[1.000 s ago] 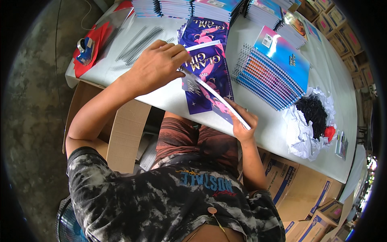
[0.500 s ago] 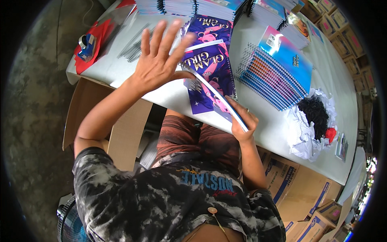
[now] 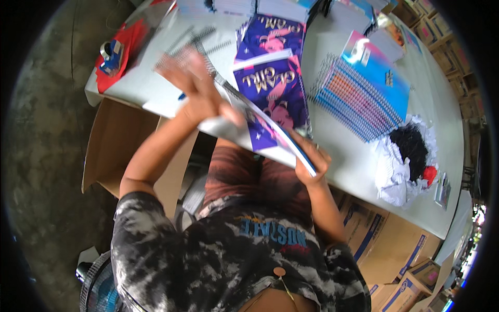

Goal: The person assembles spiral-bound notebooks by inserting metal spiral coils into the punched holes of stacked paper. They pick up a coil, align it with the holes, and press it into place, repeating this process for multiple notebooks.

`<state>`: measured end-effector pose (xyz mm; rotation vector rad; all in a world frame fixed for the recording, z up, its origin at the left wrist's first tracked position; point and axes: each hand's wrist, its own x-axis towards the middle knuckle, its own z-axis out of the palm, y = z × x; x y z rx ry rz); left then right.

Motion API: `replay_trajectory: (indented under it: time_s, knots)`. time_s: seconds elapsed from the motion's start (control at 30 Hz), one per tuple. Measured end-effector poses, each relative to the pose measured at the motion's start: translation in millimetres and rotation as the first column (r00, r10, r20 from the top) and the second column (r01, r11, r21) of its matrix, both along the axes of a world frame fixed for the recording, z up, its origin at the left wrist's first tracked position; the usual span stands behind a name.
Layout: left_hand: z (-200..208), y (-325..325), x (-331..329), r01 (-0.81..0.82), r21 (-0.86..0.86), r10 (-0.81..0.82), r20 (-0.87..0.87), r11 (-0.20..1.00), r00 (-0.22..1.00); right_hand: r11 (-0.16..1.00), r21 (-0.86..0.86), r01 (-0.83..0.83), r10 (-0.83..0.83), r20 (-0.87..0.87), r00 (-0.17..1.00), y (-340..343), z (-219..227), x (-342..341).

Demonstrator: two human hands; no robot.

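Observation:
My right hand (image 3: 315, 158) grips the lower end of a notebook (image 3: 267, 124), held tilted and seen nearly edge-on. A metal spiral coil appears along its upper end, close to my left hand. My left hand (image 3: 195, 86), smeared by motion, is open with its fingers spread, above the table beside that coil end. Under and behind the held notebook lie purple notebooks with pink figures (image 3: 278, 86), overlapping a further purple pile (image 3: 273, 41). Loose spiral coils (image 3: 215, 47) rest on the table beyond my left hand.
To the right stands a stack of blue spiral notebooks (image 3: 364, 99). Crumpled white paper (image 3: 390, 179) holds a black tangled heap (image 3: 409, 145). A blue tape dispenser (image 3: 111, 62) sits on red sheets at far left. An open cardboard box (image 3: 112, 140) stands below the table edge.
My left hand has moved slightly down and toward the left, away from the purple notebooks. The held notebook has turned more edge-on, its coil end shifting left; my right hand keeps its grip.

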<state>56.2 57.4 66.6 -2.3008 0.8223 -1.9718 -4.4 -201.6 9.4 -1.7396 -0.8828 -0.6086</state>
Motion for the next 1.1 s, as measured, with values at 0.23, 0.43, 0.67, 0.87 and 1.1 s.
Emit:
replay_trajectory:
  time_s: [0.23,0.43,0.67,0.87,1.1]
  knots:
    - [-67.9,-6.1,-19.8,0.129,0.151,-0.073,-0.334,0.98,0.94,0.999,0.006,-0.032,0.031,0.079,0.996,5.0,6.6,13.5]
    - [-62.0,-5.9,-17.7,0.103,-0.076,-0.127,-0.498,0.992,0.858,0.999,0.041,-0.029,0.027,0.047,0.999,14.8,8.6,7.9]
    - [-74.9,-17.1,-32.0,0.169,-0.137,-0.208,-0.366,0.976,0.907,0.99,0.044,-0.131,0.127,0.084,0.988,13.8,8.9,15.0]
    - [-72.8,-18.9,-49.4,0.182,0.051,-0.146,-0.404,0.982,0.903,0.998,0.022,-0.052,0.051,0.055,0.997,11.7,8.1,10.0]
    - [-62.9,-24.6,-40.2,0.307,0.132,-0.235,-0.392,0.943,0.89,1.0,0.016,-0.007,0.006,0.057,0.998,12.5,8.7,20.5]
